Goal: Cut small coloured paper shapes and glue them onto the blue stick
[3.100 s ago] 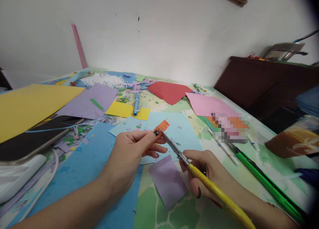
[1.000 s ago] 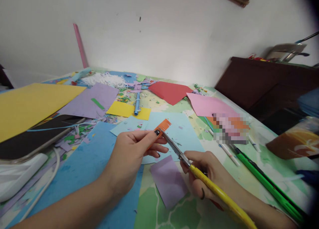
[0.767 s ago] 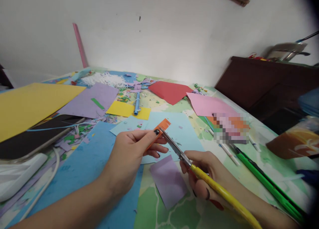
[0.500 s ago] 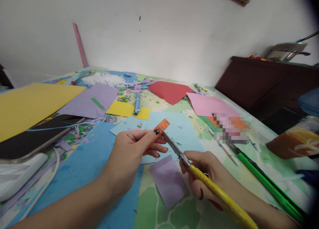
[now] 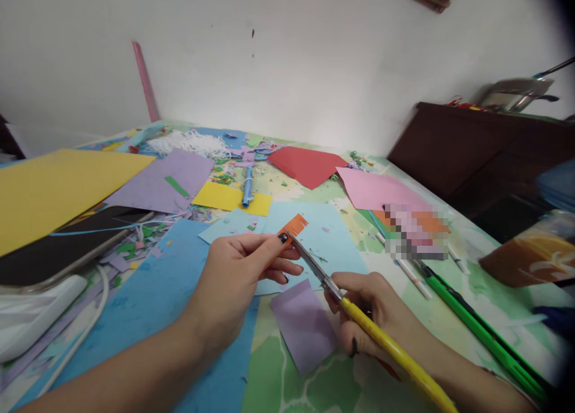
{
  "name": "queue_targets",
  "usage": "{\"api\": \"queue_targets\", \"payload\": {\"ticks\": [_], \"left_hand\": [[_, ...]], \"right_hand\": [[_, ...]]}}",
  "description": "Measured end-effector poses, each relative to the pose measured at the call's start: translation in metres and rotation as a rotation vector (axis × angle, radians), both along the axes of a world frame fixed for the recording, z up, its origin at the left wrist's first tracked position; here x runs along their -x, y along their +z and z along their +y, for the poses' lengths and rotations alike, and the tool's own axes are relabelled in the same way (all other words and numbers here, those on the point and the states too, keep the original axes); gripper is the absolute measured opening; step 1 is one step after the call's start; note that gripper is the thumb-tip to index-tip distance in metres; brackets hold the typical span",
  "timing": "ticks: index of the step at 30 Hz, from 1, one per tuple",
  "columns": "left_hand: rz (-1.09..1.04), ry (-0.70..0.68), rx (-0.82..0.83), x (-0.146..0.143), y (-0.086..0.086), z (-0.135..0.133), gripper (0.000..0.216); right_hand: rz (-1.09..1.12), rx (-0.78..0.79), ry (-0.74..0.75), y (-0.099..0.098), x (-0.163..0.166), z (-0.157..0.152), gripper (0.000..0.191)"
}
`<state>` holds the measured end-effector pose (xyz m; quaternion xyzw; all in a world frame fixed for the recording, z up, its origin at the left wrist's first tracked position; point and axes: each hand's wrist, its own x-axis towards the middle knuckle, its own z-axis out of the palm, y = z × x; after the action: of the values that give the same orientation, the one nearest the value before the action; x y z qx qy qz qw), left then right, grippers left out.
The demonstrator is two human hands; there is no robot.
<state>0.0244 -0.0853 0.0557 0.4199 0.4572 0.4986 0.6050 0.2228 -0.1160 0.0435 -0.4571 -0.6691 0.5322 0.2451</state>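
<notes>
My left hand (image 5: 233, 275) pinches a small orange paper strip (image 5: 293, 226) with a fringed far edge, thumb on top. My right hand (image 5: 380, 314) grips yellow-handled scissors (image 5: 381, 344). Their metal blades (image 5: 312, 263) point up and left and meet the orange strip at my left thumb tip. Both hands hover over a light blue sheet (image 5: 323, 233) and a small purple paper piece (image 5: 303, 326) lying flat below them.
Coloured sheets cover the table: yellow (image 5: 49, 185), purple (image 5: 164, 179), red (image 5: 308, 164), pink (image 5: 375, 188), blue (image 5: 148, 305). A phone (image 5: 58, 248) lies at left, a green pen (image 5: 480, 332) at right, a dark cabinet (image 5: 476, 149) beyond. Paper scraps are strewn about.
The scissor blades have opened and closed slightly on the orange strip's edge. Both hands stay almost where they were.
</notes>
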Motion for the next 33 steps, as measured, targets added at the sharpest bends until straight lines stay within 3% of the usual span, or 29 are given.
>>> {"api": "queue_targets", "payload": {"ticks": [17,24,30,33], "left_hand": [[-0.010,-0.003,-0.004,0.001,-0.004,0.001,0.019],[-0.014,-0.017,-0.003,0.003,-0.004,0.006,0.019],[0.012,0.083,-0.010,0.012,-0.007,0.019,0.025],[-0.015,0.137,-0.089,0.015,-0.009,0.025,0.022]], "right_hand": [[0.026,-0.009,-0.006,-0.002,0.001,0.000,0.047],[0.137,0.128,0.043,0.005,-0.004,0.001,0.045],[0.031,0.192,0.096,0.012,-0.024,0.013,0.040],[0.029,0.141,0.064,0.011,-0.033,0.020,0.038]]}}
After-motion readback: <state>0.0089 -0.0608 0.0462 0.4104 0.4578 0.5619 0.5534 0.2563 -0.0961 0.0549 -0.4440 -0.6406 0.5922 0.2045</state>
